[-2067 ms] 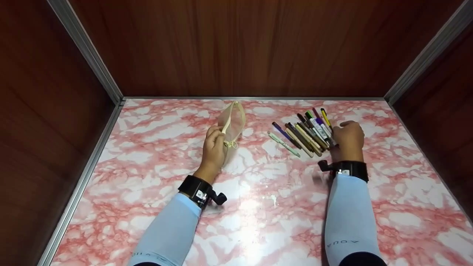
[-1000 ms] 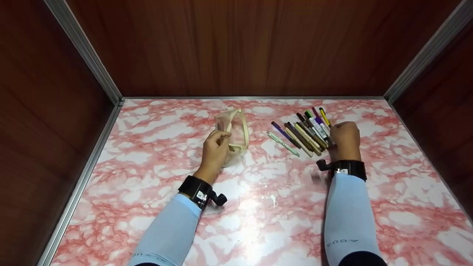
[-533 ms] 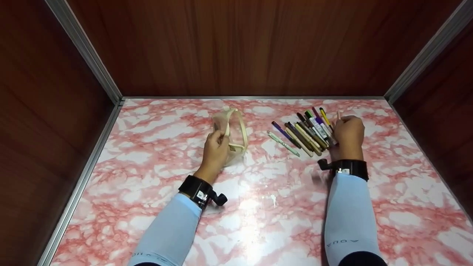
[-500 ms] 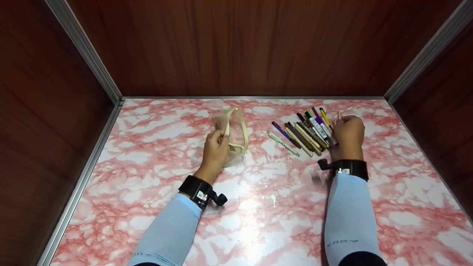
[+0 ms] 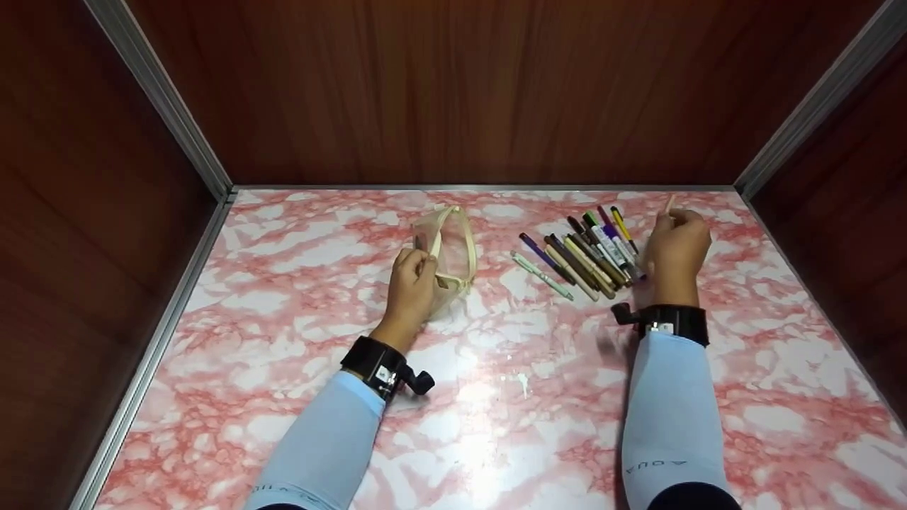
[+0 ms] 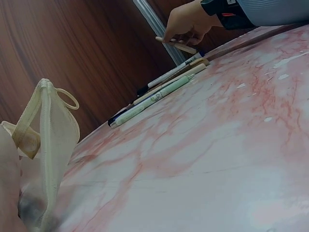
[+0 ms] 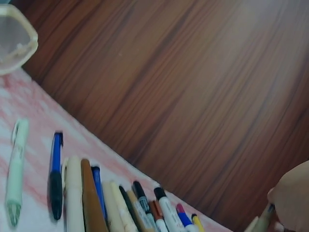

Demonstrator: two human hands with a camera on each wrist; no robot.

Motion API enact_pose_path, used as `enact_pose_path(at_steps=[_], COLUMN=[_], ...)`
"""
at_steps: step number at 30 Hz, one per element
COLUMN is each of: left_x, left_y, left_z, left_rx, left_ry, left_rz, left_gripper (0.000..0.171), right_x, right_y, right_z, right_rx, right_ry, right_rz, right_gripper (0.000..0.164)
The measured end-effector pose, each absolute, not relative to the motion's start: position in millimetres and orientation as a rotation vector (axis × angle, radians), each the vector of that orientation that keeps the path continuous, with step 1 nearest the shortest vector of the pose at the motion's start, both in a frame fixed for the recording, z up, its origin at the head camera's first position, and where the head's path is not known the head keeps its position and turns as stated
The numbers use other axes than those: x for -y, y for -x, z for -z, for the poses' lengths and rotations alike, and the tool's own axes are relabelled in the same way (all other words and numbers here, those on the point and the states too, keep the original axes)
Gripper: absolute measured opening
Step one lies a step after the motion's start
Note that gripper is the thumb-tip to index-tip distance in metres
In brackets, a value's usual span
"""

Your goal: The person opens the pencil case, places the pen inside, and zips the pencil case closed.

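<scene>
A sheer mesh pencil pouch with cream zip edging stands with its mouth open toward the right. My left hand pinches its near rim between thumb and fingers. In the left wrist view the pouch shows its zip and a small cream loop. My right hand is raised beyond the right end of a row of pens and markers. It holds a slim beige pen, whose tip sticks up past the fingers in the head view; the rest is partly hidden by the hand.
A pale green pen lies at the row's left end, beside a dark blue pen. A yellow marker is at the right end. Wood-grain panels with metal edging enclose the pink marbled table at the back and sides.
My right hand has lifted a beige pen at the right end of the row and moved away from the row, right and back. The left hand keeps the pouch, its mouth now wider.
</scene>
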State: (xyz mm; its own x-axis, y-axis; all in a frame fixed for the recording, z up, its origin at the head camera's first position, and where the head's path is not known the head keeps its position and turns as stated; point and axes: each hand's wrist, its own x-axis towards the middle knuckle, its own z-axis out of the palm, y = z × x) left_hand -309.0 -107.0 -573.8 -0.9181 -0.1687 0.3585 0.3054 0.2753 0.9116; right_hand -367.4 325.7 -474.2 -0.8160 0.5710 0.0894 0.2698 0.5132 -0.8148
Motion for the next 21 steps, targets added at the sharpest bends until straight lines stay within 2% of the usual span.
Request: enact_pose_path(at_steps=[4, 10, 17, 21], left_x=[106.4, 107.8, 109.5, 109.2], left_y=[305.6, 314.6, 319.0, 319.7], left_z=[569.6, 580.5, 587.3, 588.6], left_rx=[2.161, 2.176, 2.173, 2.179], left_ry=[0.132, 0.09, 0.094, 0.086], left_rz=[1.685, 1.646, 1.658, 1.654], left_gripper=[0.021, 0.02, 0.021, 0.02], right_x=[-322.4, -303.4, -264.7, -238.1], right_y=[370.1, 371.8, 370.8, 370.5], right_z=[469.0, 459.5, 450.6, 448.0], right_rx=[2.227, 1.809, 1.643, 1.692], right_ry=[0.615, 0.53, 0.388, 0.305], right_rz=[-1.436, -2.047, -2.274, -2.278], right_gripper=[0.043, 0.038, 0.015, 0.026])
